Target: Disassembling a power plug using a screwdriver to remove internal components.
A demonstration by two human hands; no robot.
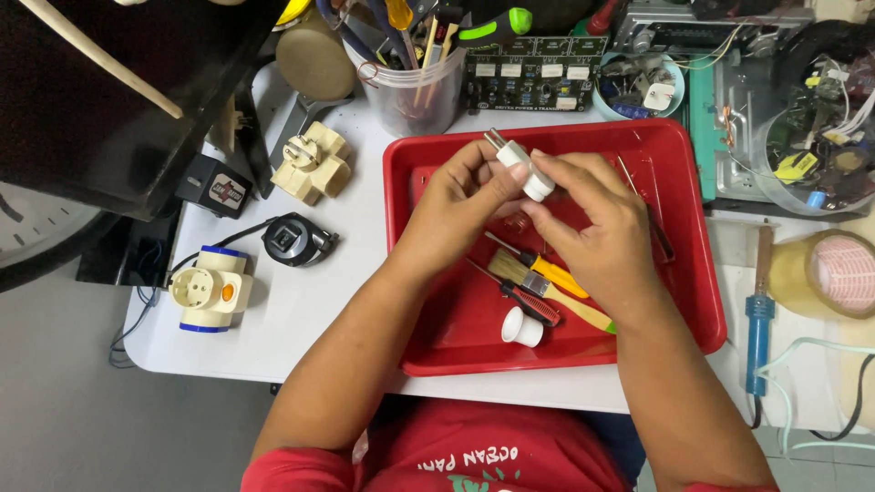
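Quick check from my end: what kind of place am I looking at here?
Most likely an electronics repair bench: a soldering iron and a circuit board lie on the table, and both hands hold a white plug over a red tray of tools.

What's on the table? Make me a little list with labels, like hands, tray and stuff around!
Left hand: left hand grips the white plug from the left
Right hand: right hand pinches the plug's round end
Plug: white, two metal pins pointing up-left
Tray: red tray under both hands
In the tray: paintbrush, red-handled screwdriver, small white cap
Left of tray: cream adapter, black adapter, white-and-blue adapter
Right of tray: blue soldering iron, tape roll
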